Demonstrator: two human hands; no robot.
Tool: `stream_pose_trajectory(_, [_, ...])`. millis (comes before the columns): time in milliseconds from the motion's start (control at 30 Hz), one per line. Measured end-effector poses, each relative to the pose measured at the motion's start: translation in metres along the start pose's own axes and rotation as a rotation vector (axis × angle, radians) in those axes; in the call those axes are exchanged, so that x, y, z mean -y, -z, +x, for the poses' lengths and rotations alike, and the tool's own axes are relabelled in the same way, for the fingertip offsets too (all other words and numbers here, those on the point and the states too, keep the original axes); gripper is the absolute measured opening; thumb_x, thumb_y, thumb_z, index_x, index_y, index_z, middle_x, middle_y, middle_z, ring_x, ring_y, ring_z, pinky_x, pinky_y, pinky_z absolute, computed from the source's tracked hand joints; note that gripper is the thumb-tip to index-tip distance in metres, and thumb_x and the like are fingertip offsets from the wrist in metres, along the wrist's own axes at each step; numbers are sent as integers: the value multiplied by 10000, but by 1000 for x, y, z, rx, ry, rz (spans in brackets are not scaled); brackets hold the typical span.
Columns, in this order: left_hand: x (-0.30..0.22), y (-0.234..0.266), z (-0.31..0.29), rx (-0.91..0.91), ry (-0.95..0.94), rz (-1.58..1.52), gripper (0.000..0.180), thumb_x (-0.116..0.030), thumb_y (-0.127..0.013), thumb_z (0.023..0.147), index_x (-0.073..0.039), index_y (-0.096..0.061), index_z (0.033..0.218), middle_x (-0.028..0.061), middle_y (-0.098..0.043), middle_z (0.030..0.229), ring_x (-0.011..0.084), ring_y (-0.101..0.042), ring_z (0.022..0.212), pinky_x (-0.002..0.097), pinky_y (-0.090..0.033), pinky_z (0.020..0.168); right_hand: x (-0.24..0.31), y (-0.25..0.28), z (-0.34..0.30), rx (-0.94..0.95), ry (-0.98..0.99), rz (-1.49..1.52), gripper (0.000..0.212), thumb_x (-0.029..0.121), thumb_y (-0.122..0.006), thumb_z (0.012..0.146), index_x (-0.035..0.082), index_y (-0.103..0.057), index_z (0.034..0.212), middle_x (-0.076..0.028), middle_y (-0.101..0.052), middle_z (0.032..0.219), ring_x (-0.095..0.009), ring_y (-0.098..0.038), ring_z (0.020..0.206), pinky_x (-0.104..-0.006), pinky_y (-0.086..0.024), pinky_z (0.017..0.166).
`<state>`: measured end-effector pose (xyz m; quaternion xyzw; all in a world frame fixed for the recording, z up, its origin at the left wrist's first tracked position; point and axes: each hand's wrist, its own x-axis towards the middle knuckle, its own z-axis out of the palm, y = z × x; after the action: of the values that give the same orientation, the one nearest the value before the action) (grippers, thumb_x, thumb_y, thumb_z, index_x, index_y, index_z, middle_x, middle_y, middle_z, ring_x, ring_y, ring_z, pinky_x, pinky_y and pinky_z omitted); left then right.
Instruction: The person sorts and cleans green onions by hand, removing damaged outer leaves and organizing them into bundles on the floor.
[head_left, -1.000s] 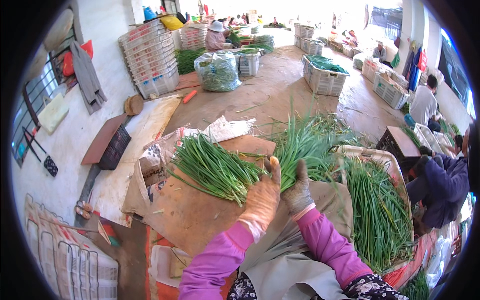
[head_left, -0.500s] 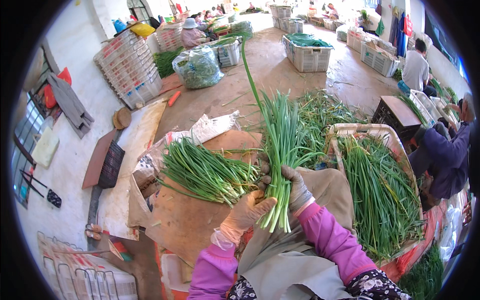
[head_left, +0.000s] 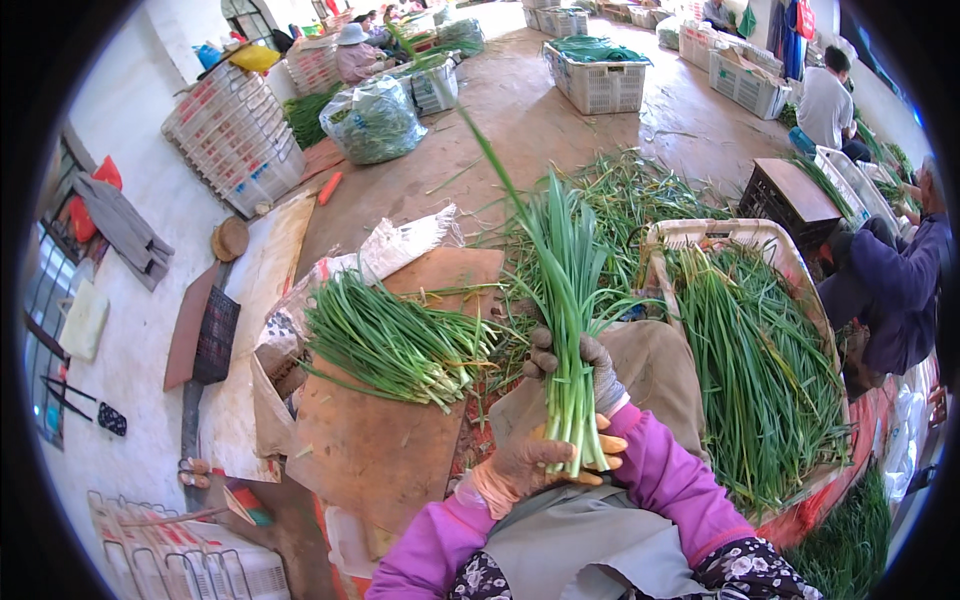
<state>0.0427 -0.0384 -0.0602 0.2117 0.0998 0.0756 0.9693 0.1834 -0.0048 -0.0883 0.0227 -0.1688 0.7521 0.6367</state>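
One slender leafy bundle (head_left: 568, 250), upright.
Smooth pale stems (head_left: 572, 425) are cupped by the curled left hand (head_left: 518, 468), encircled above by the right hand (head_left: 604, 378), beyond the board's (head_left: 375, 470) right edge.

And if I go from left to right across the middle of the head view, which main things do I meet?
Small hanging black bag, black basket, pile of green stalks, upright bunch held by left hand and right hand, pale crate of green leaves, co-worker in dark jacket.
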Motion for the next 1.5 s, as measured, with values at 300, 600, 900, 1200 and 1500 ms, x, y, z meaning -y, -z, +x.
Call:
stream_pose_trajectory(300, [-11,-12,27,-396,-169,174,397,-119,-667,781,21,-512,1118,5,-504,756,88,-459,564,225,-382,488,33,5,-9,-398,36,-119,553,493,-590,814,97,-516,1193,-74,-583,1099,-226,-568,956,-370,-448,876])
stream_pose_trajectory(600, [-7,8,39,-640,-265,292,237,-67,-588,838,-59,-535,1069,7,-550,790,75,-490,596,180,-364,462,71,-59,-64,-499,-229,-1404,337,266,-626,828,-2,-575,1025,-19,-584,687,-139,-561,615,-229,-449,548])
stream_pose_trajectory(900, [16,17,53,-685,-470,497,221,-2,-611,786,-48,-530,987,22,-577,748,99,-530,553,209,-427,462,59,-38,-29,-78,-323,-2183,374,280,-593,813,40,-553,1098,-171,-633,842,-278,-628,700,-350,-489,613])
stream_pose_trajectory(1200, [25,33,47,-697,-456,558,305,43,-604,769,-43,-525,1051,28,-582,879,124,-568,721,228,-466,602,70,-59,-25,-27,-130,-1399,250,150,-555,846,6,-599,1045,-42,-619,764,-128,-577,608,-279,-467,533])
stream_pose_trajectory(1500, [37,68,53,-661,-524,957,308,55,-576,775,-45,-545,1064,29,-604,964,102,-564,873,243,-474,701,41,-32,-10,552,-51,-2650,135,153,-589,681,68,-489,714,-76,-474,454,-251,-536,404,-395,-397,368])
